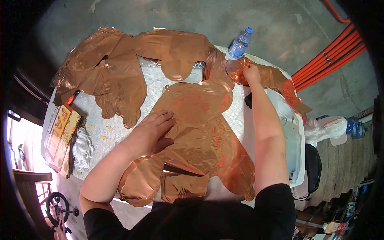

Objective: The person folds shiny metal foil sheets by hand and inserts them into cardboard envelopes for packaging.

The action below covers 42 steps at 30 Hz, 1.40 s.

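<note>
A flat copper-coloured foil balloon (192,148), crinkled and with rounded lobes, lies in front of me and hangs over the near table edge. My left hand (151,132) rests flat on its left side, fingers stretched out. Farther off to the right, my right hand (251,75) is closed in a pinch on a shiny copper foil piece (238,71). More flat copper foil (180,44) spreads across the back of the table and down the left side. Where these foil pieces overlap, their borders are hard to make out.
The table (154,82) has a white cover. A water bottle (241,44) stands at the back edge. On the left lie a lettered box (60,134) and a white curly bundle (83,149). A clear plastic bin (286,128) sits right. Orange pipes (328,60) run along the floor.
</note>
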Available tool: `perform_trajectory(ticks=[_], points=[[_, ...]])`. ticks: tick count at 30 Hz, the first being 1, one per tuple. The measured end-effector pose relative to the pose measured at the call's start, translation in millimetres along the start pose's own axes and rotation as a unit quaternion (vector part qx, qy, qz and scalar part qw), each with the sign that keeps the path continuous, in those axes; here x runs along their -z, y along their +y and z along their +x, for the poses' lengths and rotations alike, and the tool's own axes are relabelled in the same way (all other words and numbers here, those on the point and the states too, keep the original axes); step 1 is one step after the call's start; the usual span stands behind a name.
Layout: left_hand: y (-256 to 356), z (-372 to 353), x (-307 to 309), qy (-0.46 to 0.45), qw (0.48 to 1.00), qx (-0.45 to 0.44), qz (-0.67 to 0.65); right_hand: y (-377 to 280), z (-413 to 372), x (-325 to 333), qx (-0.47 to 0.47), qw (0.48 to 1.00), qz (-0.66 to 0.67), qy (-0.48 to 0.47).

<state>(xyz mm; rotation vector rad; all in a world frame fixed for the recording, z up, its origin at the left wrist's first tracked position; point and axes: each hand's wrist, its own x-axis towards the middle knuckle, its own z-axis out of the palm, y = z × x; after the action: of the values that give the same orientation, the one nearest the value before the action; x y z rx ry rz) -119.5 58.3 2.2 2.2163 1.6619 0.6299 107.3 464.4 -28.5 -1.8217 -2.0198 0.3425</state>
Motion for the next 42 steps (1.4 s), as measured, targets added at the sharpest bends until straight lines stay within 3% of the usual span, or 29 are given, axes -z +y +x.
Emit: perform_trajectory(ticks=[2,6,8,9,11,14,16,17,19,23,24,26,27,29,32,34,37,39,40,42], points=[[0.2,0.3,0.4,-0.001,1.000,0.001,0.000,7.5,2.0,-2.1,0.057,0.996,0.020,0.064],[2.4,0.3,2.0,-0.004,1.000,0.013,0.002,15.5,14.6,11.8,0.071,0.997,0.032,0.011],[2.1,-0.1,1.1,-0.004,1.000,0.013,0.004,8.3,-0.1,43.1,0.031,0.932,0.356,-0.054],[1.8,-0.3,0.7,-0.003,1.000,0.016,0.007,-10.8,-22.0,76.7,0.028,0.959,0.281,0.015],[1.8,-0.6,0.7,-0.002,1.000,0.013,0.009,25.6,26.3,87.8,0.102,0.975,0.136,0.140],[1.5,-1.4,0.3,0.000,1.000,0.014,0.009,33.6,19.7,134.8,0.103,0.945,0.232,0.205],[1.6,-1.3,-0.3,0.001,1.000,0.012,0.007,54.2,32.3,161.2,0.149,0.891,0.201,0.379],[1.7,-1.2,-0.3,0.002,1.000,0.013,0.010,65.1,33.4,170.8,0.147,0.890,0.199,0.383],[1.8,-1.5,-0.6,0.002,1.000,0.007,0.014,85.2,31.7,191.0,0.114,0.951,0.007,0.288],[0.6,-1.2,-1.6,0.008,1.000,0.006,0.017,124.6,48.2,262.3,0.063,0.927,0.085,0.359],[0.8,-1.8,-1.9,0.006,1.000,0.006,0.017,135.5,55.5,283.4,0.023,0.918,0.125,0.374],[2.1,-2.3,-2.1,0.002,1.000,0.015,0.013,111.9,16.3,308.6,0.067,0.845,0.080,0.524],[2.7,-1.4,-1.7,-0.001,1.000,0.026,0.010,117.1,23.7,323.3,0.066,0.842,0.077,0.529],[0.6,-2.1,-4.4,0.009,1.000,0.015,0.021,132.1,50.2,359.5,0.072,0.786,0.219,0.574],[-3.8,-1.8,-6.1,0.007,0.999,0.010,0.032,88.8,23.3,392.2,0.123,0.737,0.146,0.649],[-3.0,-2.8,-5.2,-0.005,0.999,0.013,0.031,31.6,-16.0,397.2,0.202,0.739,0.454,0.454],[1.8,-2.5,-2.5,-0.007,0.999,0.023,0.028,-24.8,-45.6,400.2,0.254,0.731,0.417,0.477],[1.9,-2.2,-2.3,-0.007,1.000,0.019,0.018,-46.5,-40.2,401.6,0.364,0.725,0.439,0.386],[0.4,-2.7,-2.4,-0.005,1.000,0.022,0.021,-61.0,-45.6,393.4,0.366,0.723,0.442,0.385],[-3.2,-2.3,-4.8,-0.006,1.000,0.005,0.029,-95.8,-55.9,371.0,0.431,0.654,0.589,0.198]])
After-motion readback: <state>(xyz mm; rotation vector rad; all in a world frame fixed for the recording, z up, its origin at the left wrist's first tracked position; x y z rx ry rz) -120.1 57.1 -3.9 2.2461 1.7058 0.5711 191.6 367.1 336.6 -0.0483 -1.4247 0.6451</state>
